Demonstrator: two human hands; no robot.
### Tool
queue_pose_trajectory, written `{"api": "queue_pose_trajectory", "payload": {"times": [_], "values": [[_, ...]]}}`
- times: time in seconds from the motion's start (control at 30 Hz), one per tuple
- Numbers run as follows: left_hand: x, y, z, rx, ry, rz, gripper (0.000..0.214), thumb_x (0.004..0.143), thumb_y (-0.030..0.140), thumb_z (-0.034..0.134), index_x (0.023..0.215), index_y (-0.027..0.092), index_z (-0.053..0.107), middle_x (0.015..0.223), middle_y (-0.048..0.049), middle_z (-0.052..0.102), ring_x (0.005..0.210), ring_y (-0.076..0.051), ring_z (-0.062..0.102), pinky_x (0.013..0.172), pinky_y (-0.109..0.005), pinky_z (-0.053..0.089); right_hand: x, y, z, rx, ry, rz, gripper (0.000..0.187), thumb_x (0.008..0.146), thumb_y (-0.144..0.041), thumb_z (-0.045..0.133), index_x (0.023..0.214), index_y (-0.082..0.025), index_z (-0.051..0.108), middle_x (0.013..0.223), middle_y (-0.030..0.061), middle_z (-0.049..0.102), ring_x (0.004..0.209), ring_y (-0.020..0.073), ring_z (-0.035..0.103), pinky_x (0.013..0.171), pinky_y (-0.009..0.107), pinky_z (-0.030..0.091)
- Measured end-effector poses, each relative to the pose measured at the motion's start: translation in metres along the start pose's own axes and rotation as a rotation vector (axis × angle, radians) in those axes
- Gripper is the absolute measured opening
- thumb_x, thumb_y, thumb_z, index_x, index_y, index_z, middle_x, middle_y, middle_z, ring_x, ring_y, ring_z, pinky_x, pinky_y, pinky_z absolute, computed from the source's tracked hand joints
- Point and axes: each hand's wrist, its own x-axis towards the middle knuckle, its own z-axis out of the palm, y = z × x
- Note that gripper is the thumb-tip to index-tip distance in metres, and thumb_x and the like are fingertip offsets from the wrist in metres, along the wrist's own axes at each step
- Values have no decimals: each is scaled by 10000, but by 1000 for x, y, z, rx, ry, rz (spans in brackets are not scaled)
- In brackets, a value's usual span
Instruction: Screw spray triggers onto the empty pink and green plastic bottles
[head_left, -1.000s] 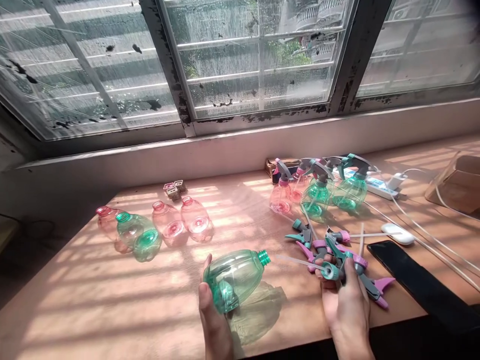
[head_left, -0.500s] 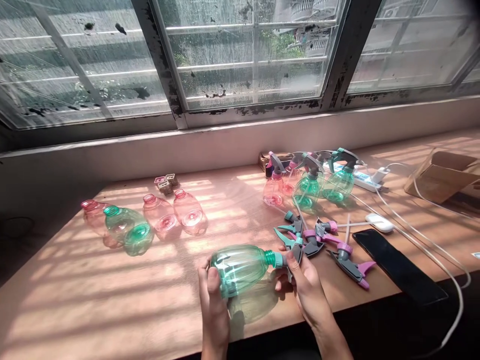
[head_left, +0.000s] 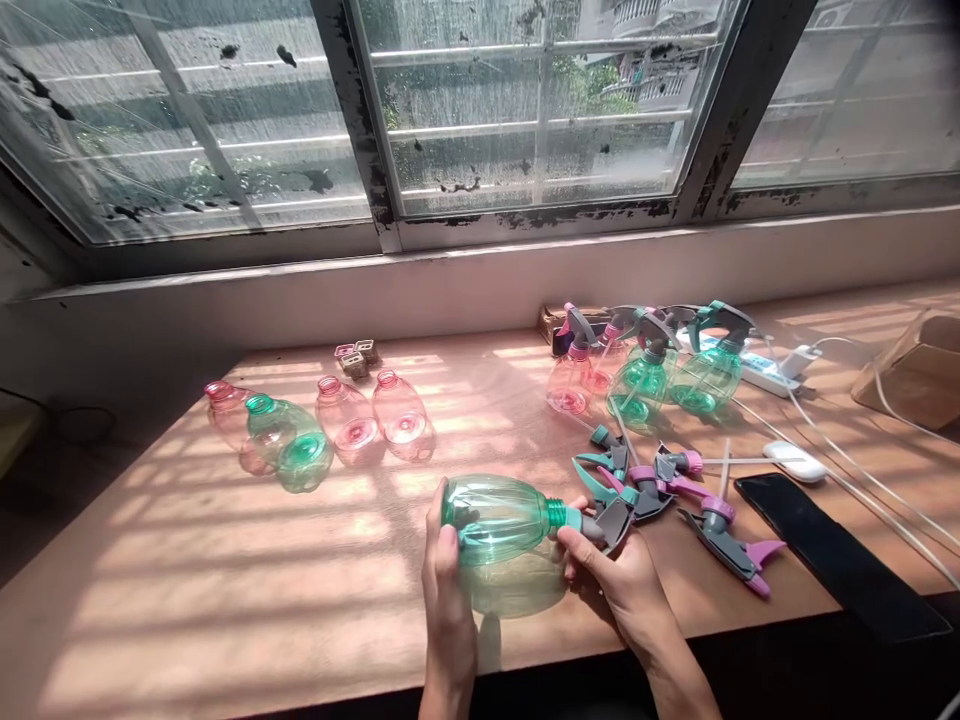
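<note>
A clear green bottle lies sideways in the air above the table's front part. Its base end is gripped by my left hand, thumb on the near side. My right hand pinches the teal collar of a grey and teal trigger spray head at the bottle's neck. Green threads still show beside the collar. Just beyond my right hand lies a pile of loose spray heads with pink or teal parts. Another pink and grey spray head rests to the right.
Topless pink bottles and a green one stand at the left. Bottles with spray heads stand at the back right, by a power strip. A phone, white case, cables and cardboard box occupy the right.
The view has swung left, so things sit further right in the picture. My right thumb and fingers have shifted from the spray head's body to its collar. The left hand keeps its hold.
</note>
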Motion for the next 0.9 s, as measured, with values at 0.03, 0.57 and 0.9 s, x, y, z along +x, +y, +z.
{"api": "queue_pose_trajectory", "payload": {"times": [0.03,0.57,0.9], "values": [[0,-1,-1,32,-4,7,663,988,635,522,1520,241,550,1472,-98,652,1405,-322,574,1174,-411,439,-1,0,0,16,6,13,530,657,-482,972,957,-194,645,582,-5,700,444,123,563,426,196,434],[0,-11,-5,78,-264,-33,690,909,392,773,1546,316,521,1591,-107,556,1489,-349,504,1247,-492,380,4,-1,-7,24,99,-40,561,651,-493,988,975,-210,628,533,-74,593,409,135,552,324,184,403],[-1,-18,-3,-8,-128,-61,863,831,437,848,1557,262,416,1549,-146,568,1467,-347,520,1228,-467,405,-4,0,1,-89,19,-25,478,692,-482,950,961,-183,692,523,-33,626,461,136,539,434,214,407]]}}
